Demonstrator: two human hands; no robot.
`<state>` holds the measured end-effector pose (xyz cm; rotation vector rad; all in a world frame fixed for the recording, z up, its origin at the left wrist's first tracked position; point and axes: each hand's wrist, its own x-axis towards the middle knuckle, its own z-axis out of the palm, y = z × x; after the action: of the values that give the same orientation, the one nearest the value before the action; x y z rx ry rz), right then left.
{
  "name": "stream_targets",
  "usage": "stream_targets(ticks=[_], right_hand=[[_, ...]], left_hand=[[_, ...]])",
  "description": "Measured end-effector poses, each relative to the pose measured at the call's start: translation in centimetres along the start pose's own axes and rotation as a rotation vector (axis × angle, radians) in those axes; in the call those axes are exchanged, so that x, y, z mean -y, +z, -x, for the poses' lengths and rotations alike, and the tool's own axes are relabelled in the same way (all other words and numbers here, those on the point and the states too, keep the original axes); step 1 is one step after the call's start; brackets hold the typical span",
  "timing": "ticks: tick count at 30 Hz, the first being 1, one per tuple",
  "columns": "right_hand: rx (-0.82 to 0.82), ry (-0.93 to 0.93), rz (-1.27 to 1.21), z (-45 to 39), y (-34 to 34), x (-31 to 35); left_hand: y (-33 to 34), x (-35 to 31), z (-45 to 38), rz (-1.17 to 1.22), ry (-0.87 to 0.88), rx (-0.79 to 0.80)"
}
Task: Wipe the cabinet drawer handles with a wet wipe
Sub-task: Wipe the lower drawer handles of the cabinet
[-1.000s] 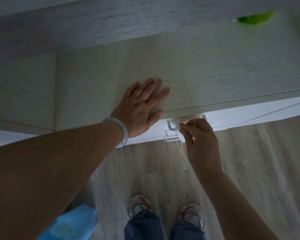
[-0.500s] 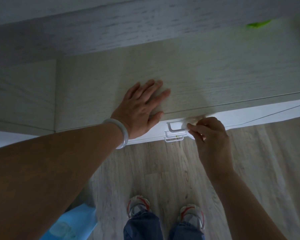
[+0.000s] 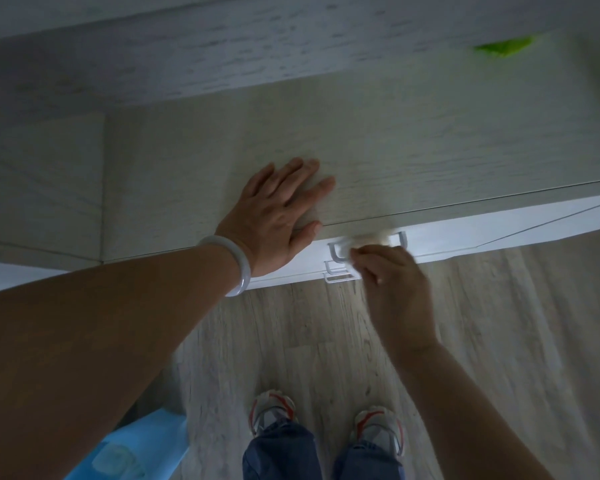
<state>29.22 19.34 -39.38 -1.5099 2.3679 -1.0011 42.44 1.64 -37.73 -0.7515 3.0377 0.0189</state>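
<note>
I look straight down the front of a white cabinet (image 3: 499, 233) with a pale wood-grain top (image 3: 413, 150). My left hand (image 3: 278, 209) lies flat on the top near its front edge, fingers straight, a pale bangle on the wrist. My right hand (image 3: 392, 282) pinches a white wet wipe (image 3: 364, 239) and presses it on the top drawer handle (image 3: 336, 251), a white U-shaped bar. The wipe is blurred with motion. Two lower handles (image 3: 340, 277) show stacked below the first, partly hidden by my right hand.
A pale wood floor (image 3: 499, 341) lies below, with my two shoes (image 3: 272, 408) and jeans at the bottom centre. A light blue packet (image 3: 125, 452) sits at the lower left. A green object (image 3: 503, 48) lies far right on the cabinet top.
My right hand with the wipe slid right along the top handle and has come back left toward its middle. My left hand stays flat on the top.
</note>
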Motion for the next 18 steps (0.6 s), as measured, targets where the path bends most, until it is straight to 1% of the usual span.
stream_targets(ticks=[3,4,7,9,11,15,16,18], right_hand=[[0.08,-0.067,-0.038,-0.1,0.2,0.3],[0.067,-0.053,-0.042,-0.2,-0.2,-0.3],[-0.042,0.048,-0.038,-0.2,-1.9,-2.3],[-0.098,0.095,-0.023,-0.1,-1.9,-2.2],[-0.099,0.109,-0.022,0.1,-0.7,-0.8],[-0.001,0.031,-0.098,0.4,0.9,1.3],[-0.006,0.036,-0.105,0.4,0.5,0.9],[-0.087,0.095,-0.086,0.3,-1.2,-0.2]], left_hand=[[0.0,0.0,0.0,-0.009,-0.001,-0.001],[0.0,-0.1,-0.1,-0.009,0.0,-0.005],[0.0,-0.1,-0.1,-0.005,0.006,-0.012],[-0.1,-0.1,-0.1,0.0,0.007,-0.015],[-0.1,-0.1,0.0,-0.002,0.003,-0.009],[0.0,-0.2,0.0,-0.008,0.001,-0.007],[0.0,-0.2,-0.1,-0.007,0.002,-0.009],[0.0,-0.1,-0.1,-0.004,0.003,-0.015]])
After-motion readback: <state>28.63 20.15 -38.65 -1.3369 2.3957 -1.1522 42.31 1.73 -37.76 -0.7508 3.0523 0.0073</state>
